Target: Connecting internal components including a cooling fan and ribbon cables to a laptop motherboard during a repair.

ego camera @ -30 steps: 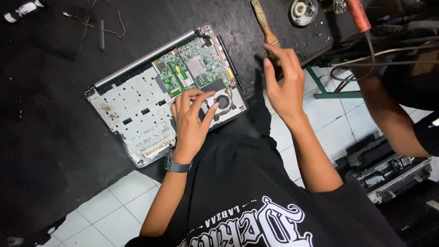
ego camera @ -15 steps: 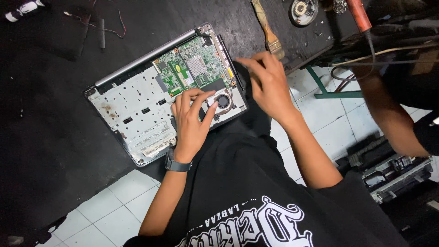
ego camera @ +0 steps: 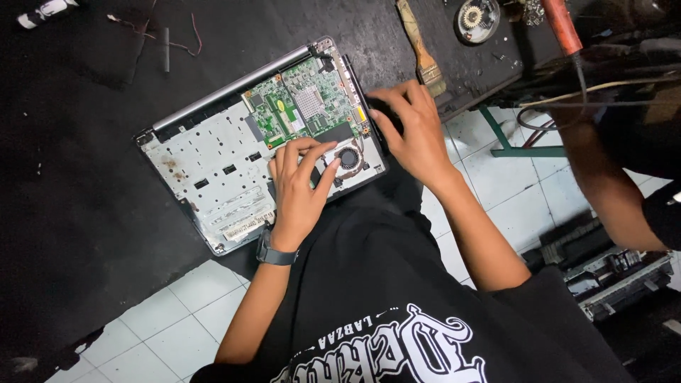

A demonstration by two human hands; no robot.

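We had our left hand (ego camera: pixel 298 188) spread flat on the opened laptop base (ego camera: pixel 213 170), its grip wide open, closed on nothing, fingertips pressing beside the small round cooling fan (ego camera: pixel 348 157). Just right of that, our right hand (ego camera: pixel 411 131) curled over the laptop's right edge, its grip half closed against the dark rim; we could not tell whether it held anything. Just beyond the left fingers lay the green circuit board (ego camera: pixel 301 106). The laptop rested on the black surface (ego camera: pixel 71 177), near its front edge. Further out, past the right grip, lay a paintbrush (ego camera: pixel 420 50) and a round geared part (ego camera: pixel 477 19). Far right, another person's arm (ego camera: pixel 603 184) reached in.
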